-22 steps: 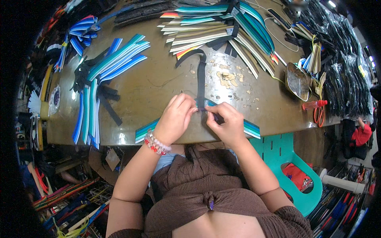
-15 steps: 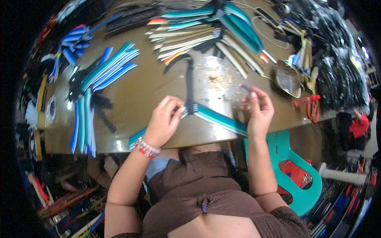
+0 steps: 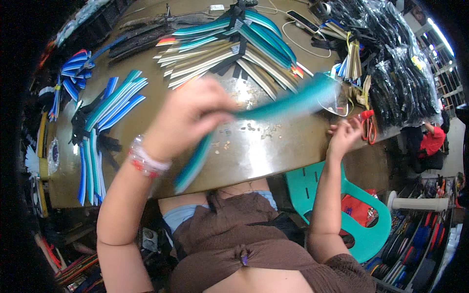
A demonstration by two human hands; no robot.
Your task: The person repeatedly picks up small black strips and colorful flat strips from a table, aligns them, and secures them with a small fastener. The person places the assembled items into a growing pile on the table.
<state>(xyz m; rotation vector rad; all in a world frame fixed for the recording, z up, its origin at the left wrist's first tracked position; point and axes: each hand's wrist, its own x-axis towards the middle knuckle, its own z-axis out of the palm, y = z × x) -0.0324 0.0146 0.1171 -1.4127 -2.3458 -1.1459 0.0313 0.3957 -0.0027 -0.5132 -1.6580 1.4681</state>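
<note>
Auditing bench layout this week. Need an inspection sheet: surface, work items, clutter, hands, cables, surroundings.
Surface: brown table, glossy, with light glare.
Work items: teal striped strap held above the table, motion-blurred; blue-and-teal strap bundle at left; teal-and-cream strap bundle toward the far side.
Clutter: small scraps mid-table; orange-handled scissors near the right edge.
Hands: left hand grips the teal striped strap; right hand beside the scissors, contact unclear.
Cables: white cable curving near a phone.
Surroundings: green chair at near right; plastic-wrapped black goods piled at right.
</note>
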